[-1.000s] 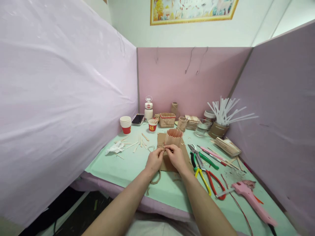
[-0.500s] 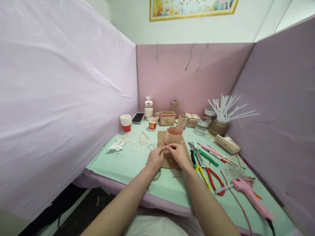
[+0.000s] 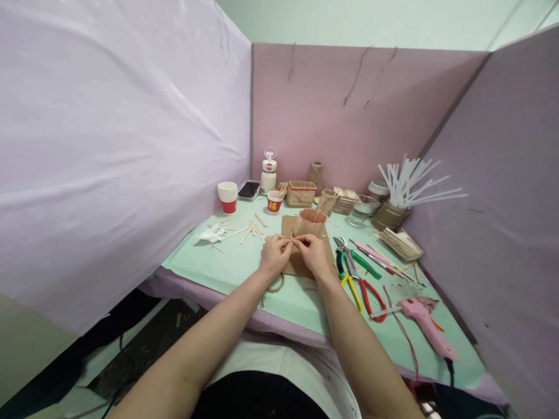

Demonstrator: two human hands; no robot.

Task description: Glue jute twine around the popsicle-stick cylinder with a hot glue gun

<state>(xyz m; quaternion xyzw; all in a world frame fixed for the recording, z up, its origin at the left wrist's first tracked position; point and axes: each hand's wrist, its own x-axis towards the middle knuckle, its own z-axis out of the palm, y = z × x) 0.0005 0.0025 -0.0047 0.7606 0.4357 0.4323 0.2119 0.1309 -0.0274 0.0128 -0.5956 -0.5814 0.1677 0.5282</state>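
Observation:
My left hand is closed in a pinch on a length of brown twine, its loose end curling down below the palm onto the table. Thumb and fingers of my right hand are pinched together at the same spot, fingertips nearly touching the left ones; the twine between them is tiny and partly hidden. Just beyond the fingers, a round container of upright wooden sticks stands on a piece of brown cardboard. My hands cover part of the cardboard and the container's lower front.
Right of the cardboard lie green-handled pruners, red-handled pliers and a pink glue gun. Loose sticks and a crumpled tissue are on the left. Behind are paper cups, a stick basket and a water glass.
The camera view has tilted downward, so the table things appear higher. My hands stay together in front of the stick container, fingertips still pinched.

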